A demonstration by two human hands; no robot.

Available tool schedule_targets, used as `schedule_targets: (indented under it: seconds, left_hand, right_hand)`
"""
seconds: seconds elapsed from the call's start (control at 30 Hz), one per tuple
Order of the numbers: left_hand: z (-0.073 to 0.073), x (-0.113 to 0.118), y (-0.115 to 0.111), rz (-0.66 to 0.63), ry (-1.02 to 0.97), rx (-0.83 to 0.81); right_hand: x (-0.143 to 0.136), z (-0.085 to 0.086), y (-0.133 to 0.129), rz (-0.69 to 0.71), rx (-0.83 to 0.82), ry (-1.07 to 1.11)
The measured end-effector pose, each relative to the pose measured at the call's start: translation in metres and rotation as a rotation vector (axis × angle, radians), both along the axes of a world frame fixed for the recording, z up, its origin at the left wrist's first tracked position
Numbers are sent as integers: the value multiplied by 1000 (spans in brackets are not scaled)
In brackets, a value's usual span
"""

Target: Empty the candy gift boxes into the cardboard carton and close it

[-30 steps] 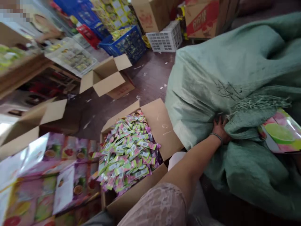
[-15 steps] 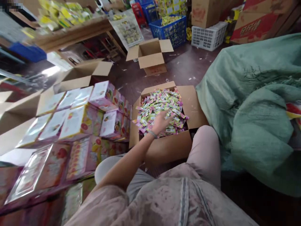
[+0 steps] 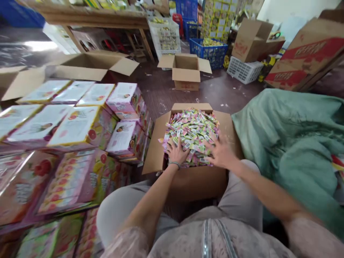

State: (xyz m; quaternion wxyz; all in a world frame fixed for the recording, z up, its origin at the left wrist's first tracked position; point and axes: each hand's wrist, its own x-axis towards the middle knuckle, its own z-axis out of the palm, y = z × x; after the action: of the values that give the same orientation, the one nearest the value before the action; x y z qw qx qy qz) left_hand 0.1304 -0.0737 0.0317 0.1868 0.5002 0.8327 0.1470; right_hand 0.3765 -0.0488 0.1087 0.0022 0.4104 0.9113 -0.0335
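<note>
Spread wide, with fingers apart and closed round nothing, the left hand [image 3: 177, 153] lay palm down on the near left part of the heaped sachets [image 3: 194, 129]. Opposite it, the right hand [image 3: 221, 152] was open too, its fingers reaching over the right edge of the heap; motion blur hid whether every fingertip touched. The sachets sat in an open carton [image 3: 197, 182] between the person's knees, mounded near the rim, with some at the left lying out over the flap. Working such a loose, slippery pile seemed to call for flat palms and light, even pressure from both sides, since a hard push from one hand alone would likely have sent packets over the opposite rim. Drawing the edge ones inward before pressing on the middle looked the safer order, and keeping the fingers loose would have spared the thin wrappers from creasing. The side flaps were best left folded outward, clear of both wrists. Elbow room looked limited: stacked printed boxes [image 3: 77, 123] stood close on the left, and a green sack [image 3: 295, 143] bulged beside the right flap, so short, low strokes suited the space.
</note>
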Motion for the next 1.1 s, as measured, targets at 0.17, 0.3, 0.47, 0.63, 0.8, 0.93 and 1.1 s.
schedule_targets:
  seconds: [0.17, 0.3, 0.47, 0.63, 0.8, 0.93, 1.1]
  left_hand:
    - [-15, -14, 67, 23, 26, -42]
    - [-30, -21, 134, -48, 70, -78]
    - [-49, -31, 202, -173, 29, -138]
    - [-47, -41, 219, -217, -30, -197]
    - [-14, -54, 200, -321, -70, -305]
    - [1, -76, 135, -360, -76, -76]
    - [-19, -98, -6, 176, -61, -26]
  right_hand:
    - [-53, -72, 62, -175, -216, -75]
    - [-57, -108, 99, -312, -244, 11]
    - [-55, -129, 121, -289, -214, 59]
    - [-59, -134, 131, -288, -219, 7]
    - [-49, -115, 110, -184, -265, -23]
    - [-43, -95, 81, -151, -337, 0]
    - [-36, -61, 48, -110, -504, 37]
